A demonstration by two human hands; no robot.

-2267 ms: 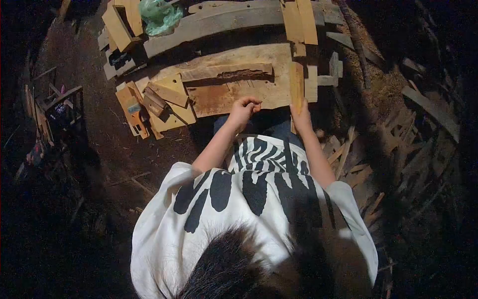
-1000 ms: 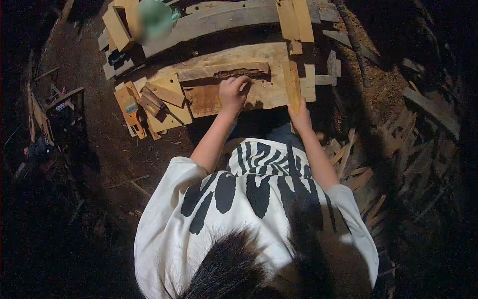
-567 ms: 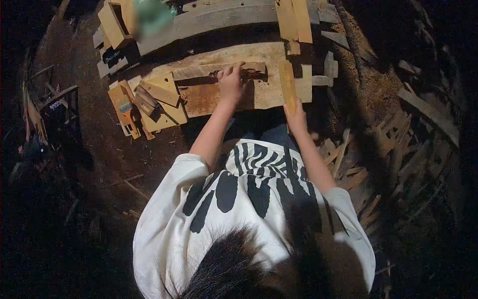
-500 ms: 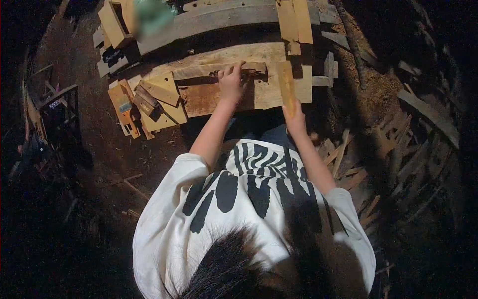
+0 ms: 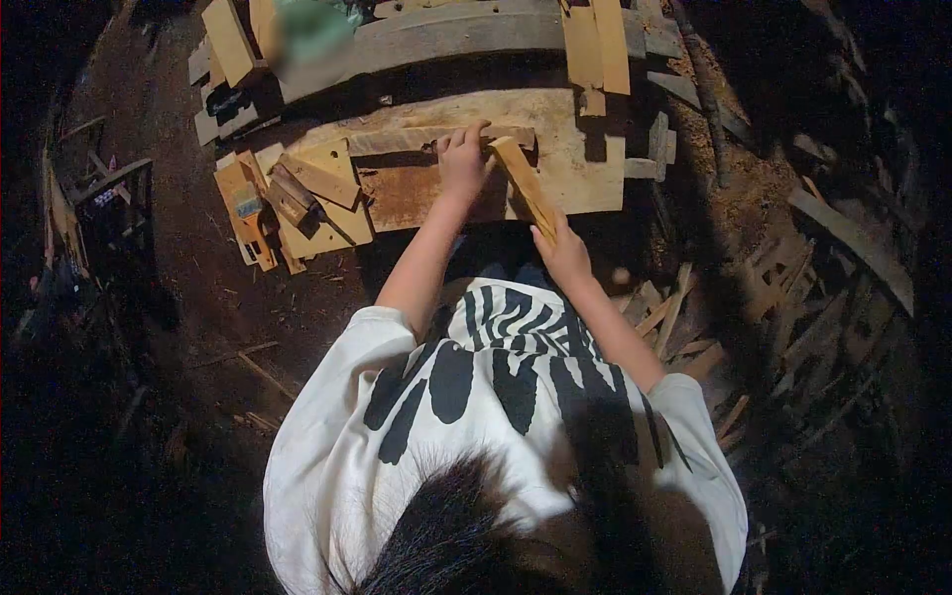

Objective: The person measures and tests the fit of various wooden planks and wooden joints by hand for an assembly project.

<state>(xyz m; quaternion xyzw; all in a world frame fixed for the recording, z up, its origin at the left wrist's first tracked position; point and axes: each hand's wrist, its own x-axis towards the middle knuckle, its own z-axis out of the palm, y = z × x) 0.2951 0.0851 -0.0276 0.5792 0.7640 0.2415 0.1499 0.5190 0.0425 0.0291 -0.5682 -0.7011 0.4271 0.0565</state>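
Note:
My right hand [image 5: 565, 260] is closed round the near end of a wooden batten [image 5: 524, 183]. The batten slants up and left, its far end right beside my left hand [image 5: 462, 167]. That left hand is closed, fingers curled over a long wooden strip [image 5: 392, 141] that lies across the board [image 5: 585, 183] of the bench. I cannot tell what the left fingers grip, as the back of the hand covers it. A reddish-brown patch of the board shows below the strip, left of the hand.
To the left lie a paintbrush [image 5: 248, 206], a wooden block [image 5: 290, 194] and a thin dark tool [image 5: 337, 226] on yellowish boards. A wooden box [image 5: 230, 45] and a green bag [image 5: 312, 30] stand behind. Planks [image 5: 597, 45] rest at the back right. Scrap wood [image 5: 679, 307] litters the floor.
My right hand has swung the batten left, from nearly upright in view to a slant, bringing its far end close to my left hand. The left hand stays in place.

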